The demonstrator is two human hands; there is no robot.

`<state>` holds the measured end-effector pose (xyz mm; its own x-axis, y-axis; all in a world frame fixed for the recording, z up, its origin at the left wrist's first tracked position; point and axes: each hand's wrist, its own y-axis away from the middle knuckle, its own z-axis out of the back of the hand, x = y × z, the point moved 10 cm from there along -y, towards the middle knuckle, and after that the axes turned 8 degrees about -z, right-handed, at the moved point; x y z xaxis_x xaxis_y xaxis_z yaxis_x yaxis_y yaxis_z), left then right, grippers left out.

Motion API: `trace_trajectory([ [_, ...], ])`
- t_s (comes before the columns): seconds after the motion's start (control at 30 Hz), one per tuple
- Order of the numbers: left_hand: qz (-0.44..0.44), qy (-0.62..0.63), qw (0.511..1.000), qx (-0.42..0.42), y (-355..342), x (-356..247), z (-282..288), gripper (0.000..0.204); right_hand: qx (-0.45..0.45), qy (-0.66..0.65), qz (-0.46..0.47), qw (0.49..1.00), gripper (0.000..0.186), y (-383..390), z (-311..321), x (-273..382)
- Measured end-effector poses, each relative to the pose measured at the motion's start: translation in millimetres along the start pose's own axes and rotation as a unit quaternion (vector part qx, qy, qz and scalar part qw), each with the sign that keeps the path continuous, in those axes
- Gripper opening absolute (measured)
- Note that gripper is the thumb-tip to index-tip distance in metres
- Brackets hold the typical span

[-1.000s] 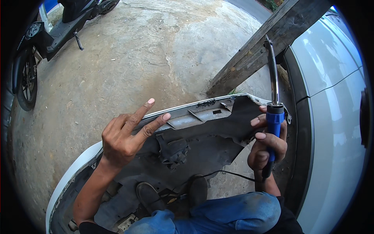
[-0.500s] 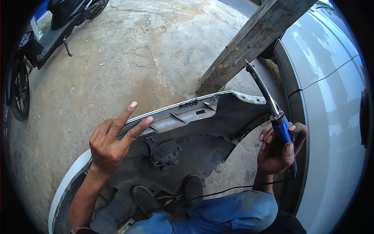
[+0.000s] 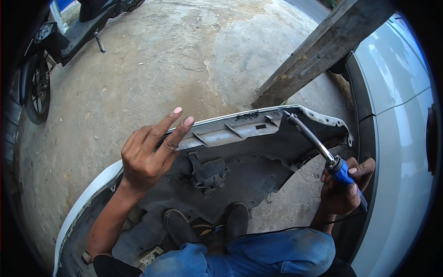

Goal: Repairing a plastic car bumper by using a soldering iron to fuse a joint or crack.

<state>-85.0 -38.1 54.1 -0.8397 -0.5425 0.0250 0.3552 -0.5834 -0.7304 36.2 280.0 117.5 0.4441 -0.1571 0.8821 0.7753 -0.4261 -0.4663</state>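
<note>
Btwn thumb & fingers of the R hand (image 3: pixel 344 194) is the iron (image 3: pixel 330 158): blue handle pinched, shaft slanting up & left from the fingertips, tip right by the top edge of the panel (image 3: pixel 249 184); can't tell if it touches. Other R fingers partly hidden behind the handle. Panel spans the area btwn both hands' fingers, dark inner face showing. L hand (image 3: pixel 146 157) is at its white rim, 2 fingers straight & slightly spread, rest curled; contact w/ rim can't be told. Rt of those fingertips, along the rim: rough blk patch (image 3: pixel 248 115). Just below them & rt, on the dark face: blk bracket (image 3: pixel 207 175). Cord (image 3: pixel 295 227) runs left from under R fingers, along the jeans (image 3: pixel 286 254). Shoes (image 3: pixel 177 226) below, btwn the hands. Farther out: wood post (image 3: pixel 323 51) above R fingers, white car (image 3: pixel 397 152) to their rt. Beyond L fingertips, concrete floor (image 3: pixel 138 83); up & far left of them, blk motorbike (image 3: pixel 76 41).
</note>
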Motion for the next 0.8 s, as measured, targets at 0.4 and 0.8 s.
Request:
trace_trajectory([
  [0.4,0.058,0.039,0.997,-0.025,10.5,16.5,13.9,0.073,0.243,0.033,-0.022,0.969,0.038,0.9,-94.6,0.4],
  [0.8,0.081,0.206,0.975,-0.023,28.6,37.0,11.4,0.067,0.259,0.098,-0.055,0.959,0.038,4.1,-119.3,-8.5],
])
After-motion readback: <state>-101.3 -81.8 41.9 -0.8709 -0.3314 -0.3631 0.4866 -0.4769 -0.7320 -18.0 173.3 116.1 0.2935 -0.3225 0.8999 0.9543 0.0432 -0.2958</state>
